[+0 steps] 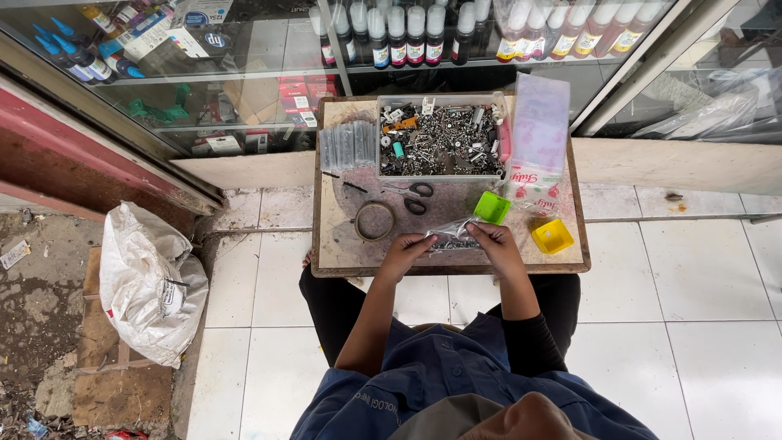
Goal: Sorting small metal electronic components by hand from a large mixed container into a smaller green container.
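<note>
Clear crinkled bag (453, 235) of dark screws between both hands.

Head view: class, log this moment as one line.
both hands hold small clear bag | over board | tray behind

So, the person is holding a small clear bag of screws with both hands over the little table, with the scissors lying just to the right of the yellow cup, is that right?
Not quite: in the head view the scissors lie left of the yellow cup, beyond the green cup. Left hand and right hand do hold the clear bag over the table.
</note>
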